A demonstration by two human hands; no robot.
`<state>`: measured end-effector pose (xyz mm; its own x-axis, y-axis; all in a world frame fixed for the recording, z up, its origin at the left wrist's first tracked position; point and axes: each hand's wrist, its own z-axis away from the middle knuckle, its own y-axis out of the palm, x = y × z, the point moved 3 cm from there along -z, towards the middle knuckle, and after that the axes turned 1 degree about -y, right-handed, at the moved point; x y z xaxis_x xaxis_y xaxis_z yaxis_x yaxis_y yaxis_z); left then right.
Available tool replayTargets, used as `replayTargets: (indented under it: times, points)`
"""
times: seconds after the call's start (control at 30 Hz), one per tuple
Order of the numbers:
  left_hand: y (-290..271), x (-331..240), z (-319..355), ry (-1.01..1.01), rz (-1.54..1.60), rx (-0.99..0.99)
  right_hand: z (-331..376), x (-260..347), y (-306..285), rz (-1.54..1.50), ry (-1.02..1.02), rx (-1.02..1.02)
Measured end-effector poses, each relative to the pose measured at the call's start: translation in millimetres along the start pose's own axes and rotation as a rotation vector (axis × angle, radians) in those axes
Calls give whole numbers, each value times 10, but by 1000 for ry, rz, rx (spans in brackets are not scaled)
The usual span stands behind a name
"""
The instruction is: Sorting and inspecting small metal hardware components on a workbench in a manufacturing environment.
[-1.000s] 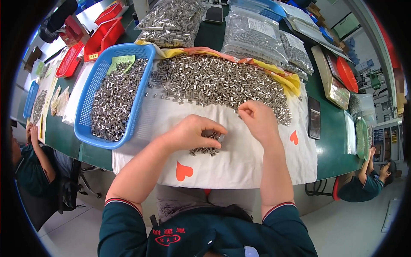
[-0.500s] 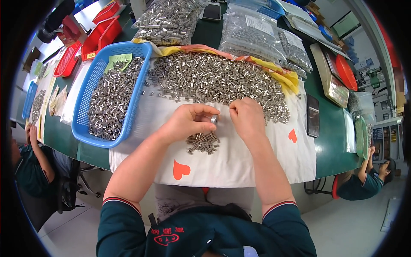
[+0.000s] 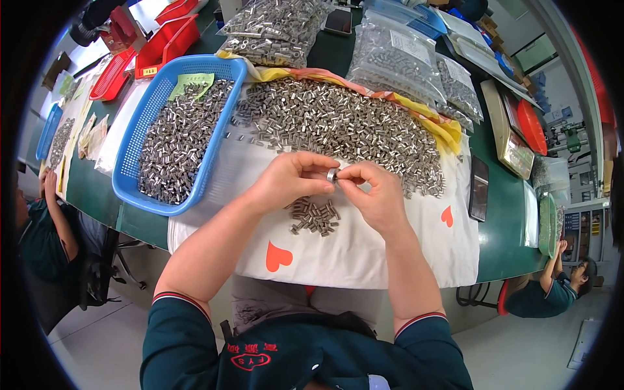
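Note:
My left hand (image 3: 292, 177) pinches a small round metal ring (image 3: 332, 175) between thumb and fingers. From the right, my right hand (image 3: 374, 192) meets it, with thumb and forefinger pressed together at the ring; whether a tiny part sits in that pinch is hidden. Under my hands, a small heap of short metal cylinders (image 3: 315, 218) rests on the white cloth (image 3: 351, 263). Just beyond spreads a wide pile of the same shiny cylinders (image 3: 338, 117), edged at the back by a yellow and orange cloth (image 3: 448, 133).
At left stands a blue perforated basket (image 3: 120, 175) filled with cylinders, a green slip (image 3: 192, 84) inside. Clear bags of metal parts (image 3: 396, 55) lie at the back. A dark phone (image 3: 479, 188) is at right. Red bins (image 3: 162, 55) stand far left. Co-workers sit at both sides.
My right hand has moved from the pile's near edge to the ring in my left hand. The whole view has shifted slightly.

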<state>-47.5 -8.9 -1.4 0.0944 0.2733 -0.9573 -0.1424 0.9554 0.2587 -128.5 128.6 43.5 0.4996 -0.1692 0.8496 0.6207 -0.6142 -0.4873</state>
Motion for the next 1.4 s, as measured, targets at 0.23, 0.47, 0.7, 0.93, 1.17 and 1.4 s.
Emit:
replayTargets:
  times: [0.23,0.47,0.7,0.93,1.17,1.4]
  points:
    - [-10,17,-9,9,-159,-71,34,23,59,245,-147,-54]
    - [-27,0,3,-14,-125,-54,9,-14,-9,124,-74,10]
    - [37,6,42,-35,-137,41,-25,-201,-74,-104,206,138]
    - [195,-124,109,-38,-471,263,-98,-299,-47,533,-39,-128]
    - [104,-10,53,-26,-296,191,-107,-369,-2,741,-14,-105]
    - [8,32,-5,-33,-8,57,-64,-261,-13,644,-102,-104]
